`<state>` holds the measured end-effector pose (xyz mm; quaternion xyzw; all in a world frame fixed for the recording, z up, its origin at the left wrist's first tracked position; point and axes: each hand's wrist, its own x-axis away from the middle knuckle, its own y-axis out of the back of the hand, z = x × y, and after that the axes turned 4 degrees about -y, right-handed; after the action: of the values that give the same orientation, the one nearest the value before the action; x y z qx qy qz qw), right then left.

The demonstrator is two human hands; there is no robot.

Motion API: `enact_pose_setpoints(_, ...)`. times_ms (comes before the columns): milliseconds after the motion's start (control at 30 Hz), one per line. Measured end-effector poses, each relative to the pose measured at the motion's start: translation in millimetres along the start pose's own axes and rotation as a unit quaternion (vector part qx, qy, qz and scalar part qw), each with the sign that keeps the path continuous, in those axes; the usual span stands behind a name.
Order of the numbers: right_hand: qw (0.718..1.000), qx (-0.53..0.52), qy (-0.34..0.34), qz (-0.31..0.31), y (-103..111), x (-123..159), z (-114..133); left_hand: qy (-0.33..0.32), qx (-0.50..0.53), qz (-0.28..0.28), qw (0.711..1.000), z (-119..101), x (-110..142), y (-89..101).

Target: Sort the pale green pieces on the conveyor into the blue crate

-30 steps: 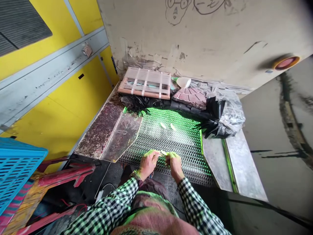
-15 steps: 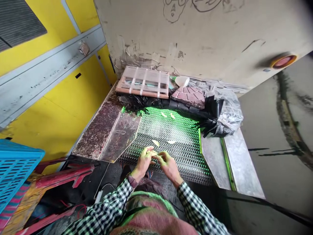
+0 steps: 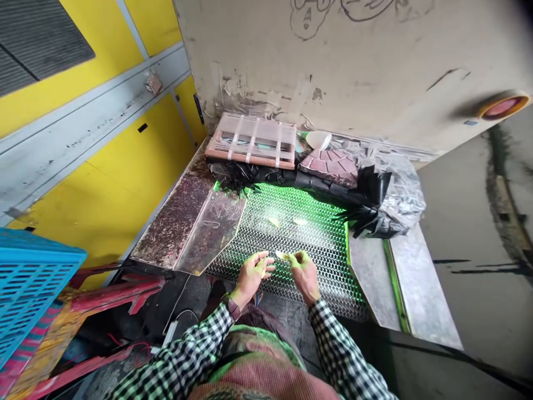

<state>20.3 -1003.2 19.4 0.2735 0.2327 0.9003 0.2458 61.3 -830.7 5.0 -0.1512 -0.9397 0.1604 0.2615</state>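
Note:
My right hand (image 3: pixel 305 276) pinches a small pale sliver (image 3: pixel 282 255) between its fingertips, above a green-lit metal mesh screen (image 3: pixel 308 244). My left hand (image 3: pixel 252 276) is close to the sliver's left, with its fingers apart and nothing visible in them. Two more pale slivers (image 3: pixel 273 221) (image 3: pixel 300 221) lie on the mesh beyond my hands. Both wrists extend from checked sleeves (image 3: pixel 183 350).
To the left of the mesh are a scratched transparent sheet (image 3: pixel 212 233) and a stained metal plate (image 3: pixel 172 222). Beyond are a strapped bundle (image 3: pixel 252 141), a patterned pink tile (image 3: pixel 328 166), and black and clear plastic (image 3: pixel 375 200). A blue crate (image 3: pixel 29 283) stands at lower left.
My hands have drawn apart from their close position around the sliver, with the left moving away to the left. The right hand keeps the sliver. The whole view has shifted slightly.

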Motion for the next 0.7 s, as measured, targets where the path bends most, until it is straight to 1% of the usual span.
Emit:
enact_pose_setpoints(100,0.999,0.048,0.006,-0.025,11.9,-1.4,3.2,0.015,0.019,-0.011,1.000,-1.5,0.8,0.4)
enact_pose_setpoints(133,0.998,0.056,0.014,-0.025,12.7,1.4,5.0,0.013,0.025,-0.013,1.000,-2.3,1.4,-1.0)
enact_pose_setpoints(167,0.998,0.053,0.023,-0.011,11.3,5.8,7.1,0.004,0.030,-0.015,0.999,-2.9,2.2,-3.2)
enact_pose_setpoints(200,0.999,0.031,0.026,0.024,7.7,11.4,9.4,-0.012,0.034,-0.018,0.999,-3.3,3.0,-6.1)
enact_pose_setpoints(233,0.997,-0.004,0.024,0.074,2.4,17.6,11.6,-0.031,0.035,-0.022,0.999,-3.4,3.8,-9.6)
enact_pose_setpoints(300,0.981,-0.086,0.010,0.171,-11.0,29.4,14.8,-0.066,0.032,-0.029,0.997,-2.5,4.9,-17.0)
enact_pose_setpoints(333,0.972,-0.118,0.001,0.201,-17.5,33.7,15.5,-0.076,0.029,-0.030,0.996,-1.6,5.1,-20.3)
enact_pose_setpoints(367,0.968,-0.134,-0.005,0.213,-22.9,36.4,15.5,-0.079,0.026,-0.029,0.996,-0.6,5.2,-23.1)
enact_pose_setpoints(433,0.973,-0.119,-0.002,0.196,-28.1,36.4,13.8,-0.071,0.022,-0.023,0.997,0.9,4.8,-26.1)
enact_pose_setpoints(533,0.988,-0.064,0.018,0.139,-22.2,24.9,9.2,-0.051,0.018,-0.038,0.998,-0.9,5.2,-22.2)
enact_pose_setpoints(633,0.997,0.008,0.046,0.059,-7.0,7.6,6.9,-0.058,0.001,-0.061,0.996,-9.9,11.6,-4.8)
enact_pose_setpoints(700,0.997,0.042,0.059,0.020,3.8,-2.7,8.5,-0.075,-0.018,-0.072,0.994,-18.8,20.4,15.8)
